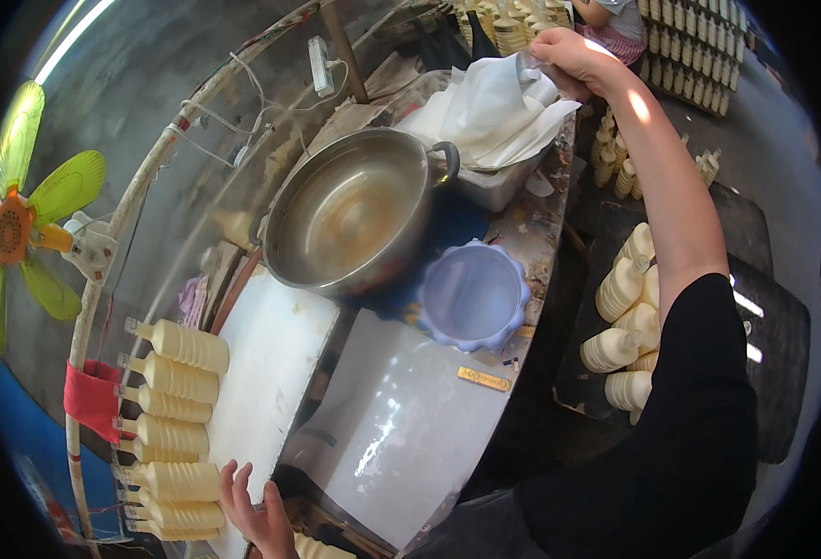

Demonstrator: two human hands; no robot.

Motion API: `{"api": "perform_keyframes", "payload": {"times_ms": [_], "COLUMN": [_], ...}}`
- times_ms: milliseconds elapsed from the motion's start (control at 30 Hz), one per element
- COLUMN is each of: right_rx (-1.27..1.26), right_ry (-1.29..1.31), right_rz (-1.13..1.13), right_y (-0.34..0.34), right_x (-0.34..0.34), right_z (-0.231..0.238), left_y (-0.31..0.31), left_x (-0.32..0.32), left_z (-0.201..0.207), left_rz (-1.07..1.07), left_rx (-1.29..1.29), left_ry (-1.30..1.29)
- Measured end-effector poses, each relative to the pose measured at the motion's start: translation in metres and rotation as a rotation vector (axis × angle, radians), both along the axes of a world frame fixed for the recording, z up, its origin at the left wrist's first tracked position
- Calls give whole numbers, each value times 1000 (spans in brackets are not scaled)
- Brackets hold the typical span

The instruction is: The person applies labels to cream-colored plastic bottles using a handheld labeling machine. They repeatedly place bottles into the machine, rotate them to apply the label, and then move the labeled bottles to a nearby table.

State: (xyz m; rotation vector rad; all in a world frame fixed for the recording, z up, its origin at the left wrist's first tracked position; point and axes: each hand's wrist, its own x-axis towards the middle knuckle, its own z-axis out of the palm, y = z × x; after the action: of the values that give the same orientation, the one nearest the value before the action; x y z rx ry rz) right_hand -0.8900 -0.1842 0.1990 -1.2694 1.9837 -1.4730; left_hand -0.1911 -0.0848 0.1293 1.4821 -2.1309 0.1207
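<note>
At the far end of the bench my right hand (pixel 573 61) is closed at the edge of a heap of thin white sheets (pixel 494 107), seemingly pinching a sheet; its fingertips are partly hidden. The sheets lie in and over a pale plastic tub (pixel 503 189). Low in the picture my left hand (pixel 259 517) hovers with fingers apart and nothing in them. Beside it, cream ribbed bottles (pixel 179 483) with clear tips lie in a row along a white board (pixel 266 349).
A large steel pot (pixel 350 210) stands mid-bench, near a scalloped lavender basin (pixel 474 296). A glossy sheet (pixel 396 410) and a small yellow bar (pixel 484 378) lie closer. A green-bladed fan (pixel 19 224) is left. More bottles (pixel 620 289) stand right; another person (pixel 615 28) sits beyond.
</note>
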Motion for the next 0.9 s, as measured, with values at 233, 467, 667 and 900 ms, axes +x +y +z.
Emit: {"api": "perform_keyframes", "payload": {"times_ms": [233,467,667,900], "right_rx": [-124,82,11,-49], "right_ry": [319,143,261,593], "right_rz": [-111,254,194,58], "right_y": [19,53,64,60], "right_x": [-6,33,63,80], "right_z": [6,42,67,99], "left_y": [-17,-14,-7,-8], "left_x": [-9,-33,-36,-58], "left_z": [10,19,21,39], "left_rz": [-151,-185,-206,-259], "left_rx": [31,18,15,61], "left_ry": [-6,67,79,163]}}
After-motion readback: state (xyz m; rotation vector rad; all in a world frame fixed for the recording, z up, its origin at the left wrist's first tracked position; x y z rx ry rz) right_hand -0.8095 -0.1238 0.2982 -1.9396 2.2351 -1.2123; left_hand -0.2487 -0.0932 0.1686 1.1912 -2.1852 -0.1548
